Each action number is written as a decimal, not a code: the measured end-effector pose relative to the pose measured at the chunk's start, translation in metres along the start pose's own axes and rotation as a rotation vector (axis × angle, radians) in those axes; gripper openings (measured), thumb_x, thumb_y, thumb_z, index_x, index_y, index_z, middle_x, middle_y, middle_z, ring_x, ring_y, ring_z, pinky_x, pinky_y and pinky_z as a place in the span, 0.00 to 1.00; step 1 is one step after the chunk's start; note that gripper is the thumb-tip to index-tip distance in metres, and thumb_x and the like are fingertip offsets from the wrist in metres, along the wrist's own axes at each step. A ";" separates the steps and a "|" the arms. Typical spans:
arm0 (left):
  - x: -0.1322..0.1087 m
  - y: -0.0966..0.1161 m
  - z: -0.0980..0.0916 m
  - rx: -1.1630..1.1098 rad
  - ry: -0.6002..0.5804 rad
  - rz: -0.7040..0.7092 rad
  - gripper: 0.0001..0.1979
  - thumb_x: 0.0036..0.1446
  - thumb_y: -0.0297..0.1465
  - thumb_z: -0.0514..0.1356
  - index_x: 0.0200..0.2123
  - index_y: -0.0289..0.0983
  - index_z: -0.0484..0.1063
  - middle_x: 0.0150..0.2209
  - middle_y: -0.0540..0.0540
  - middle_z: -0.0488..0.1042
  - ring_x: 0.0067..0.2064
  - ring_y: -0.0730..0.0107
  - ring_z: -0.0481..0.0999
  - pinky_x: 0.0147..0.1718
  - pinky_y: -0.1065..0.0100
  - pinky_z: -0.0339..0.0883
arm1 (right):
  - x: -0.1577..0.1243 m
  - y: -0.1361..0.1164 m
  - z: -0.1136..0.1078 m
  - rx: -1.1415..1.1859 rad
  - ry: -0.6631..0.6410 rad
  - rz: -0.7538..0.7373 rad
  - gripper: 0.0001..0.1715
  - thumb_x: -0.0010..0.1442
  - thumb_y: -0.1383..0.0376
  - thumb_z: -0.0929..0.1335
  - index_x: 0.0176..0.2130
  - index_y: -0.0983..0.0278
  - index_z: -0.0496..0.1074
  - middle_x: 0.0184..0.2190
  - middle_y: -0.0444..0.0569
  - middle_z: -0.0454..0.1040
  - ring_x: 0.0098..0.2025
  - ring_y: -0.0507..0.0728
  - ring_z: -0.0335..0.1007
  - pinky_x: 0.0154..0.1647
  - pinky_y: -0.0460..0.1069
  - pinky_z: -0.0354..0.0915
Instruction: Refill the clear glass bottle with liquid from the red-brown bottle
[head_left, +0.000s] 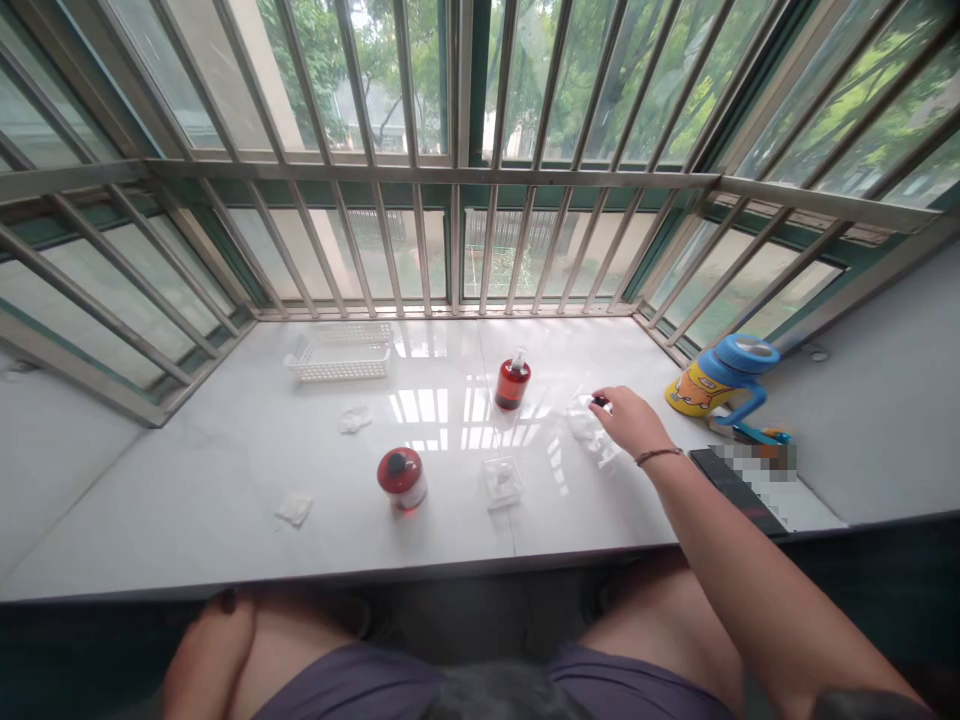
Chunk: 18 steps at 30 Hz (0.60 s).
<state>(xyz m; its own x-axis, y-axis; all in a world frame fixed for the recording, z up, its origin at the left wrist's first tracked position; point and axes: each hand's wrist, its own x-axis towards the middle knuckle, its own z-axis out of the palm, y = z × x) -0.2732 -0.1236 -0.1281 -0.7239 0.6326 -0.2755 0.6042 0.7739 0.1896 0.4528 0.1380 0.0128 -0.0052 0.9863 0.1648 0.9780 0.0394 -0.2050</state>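
Head view: the right forearm (739,540) is slanting forward and inward across the front edge of the white counter (187,500), elbow low, a thin bracelet (658,455) circling the wrist. The right hand (628,418) is facing palm down, with its fingers bending toward the thumb in a nearly closed pinch. Its fingertips (610,394) are gripping a small dark piece (598,402), which is sitting over the right part of the counter. A crumpled clear bag (589,430) is lying just beneath; from where I am standing, I cannot tell whether hand and bag are touching.

The left hand (210,640) is resting low on the left leg (296,620), off the counter. A dark spot is showing near its fingers; I cannot tell how far the hand is opening or whether it is holding anything.

Left of the right hand, a red pump bottle (514,385) is standing upright. Nearer the front edge, a clear box (502,482) is lying beside a red bottle with a black top (401,480).
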 end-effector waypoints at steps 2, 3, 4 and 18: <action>-0.007 0.005 -0.006 0.013 -0.074 -0.040 0.35 0.62 0.52 0.50 0.56 0.31 0.79 0.50 0.24 0.84 0.51 0.26 0.84 0.50 0.41 0.78 | 0.022 -0.023 0.007 0.018 0.007 -0.019 0.14 0.71 0.60 0.70 0.53 0.62 0.80 0.49 0.56 0.80 0.49 0.61 0.77 0.52 0.52 0.68; -0.009 0.008 -0.009 0.011 -0.081 -0.039 0.36 0.63 0.52 0.50 0.58 0.31 0.78 0.51 0.24 0.83 0.52 0.26 0.84 0.50 0.41 0.78 | 0.033 -0.033 0.009 0.026 0.010 -0.024 0.14 0.71 0.60 0.70 0.52 0.63 0.80 0.49 0.56 0.80 0.49 0.61 0.77 0.52 0.52 0.68; -0.011 0.010 -0.012 0.006 -0.085 -0.032 0.37 0.63 0.52 0.49 0.59 0.31 0.77 0.53 0.23 0.83 0.53 0.25 0.83 0.51 0.41 0.78 | 0.042 -0.043 0.011 0.034 0.010 -0.030 0.14 0.71 0.61 0.70 0.52 0.63 0.80 0.48 0.57 0.80 0.49 0.61 0.77 0.52 0.52 0.68; -0.025 0.023 -0.015 0.003 -0.012 0.008 0.31 0.60 0.51 0.53 0.51 0.35 0.80 0.45 0.28 0.85 0.49 0.25 0.84 0.46 0.38 0.77 | -0.088 -0.136 -0.002 0.541 -0.116 -0.539 0.22 0.73 0.61 0.68 0.64 0.53 0.73 0.58 0.52 0.79 0.57 0.62 0.78 0.57 0.60 0.77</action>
<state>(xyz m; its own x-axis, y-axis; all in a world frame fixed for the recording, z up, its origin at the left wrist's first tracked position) -0.2461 -0.1218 -0.1031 -0.7152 0.6382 -0.2849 0.6108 0.7689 0.1891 0.3211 0.0454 0.0285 -0.5032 0.8177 0.2796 0.5958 0.5627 -0.5731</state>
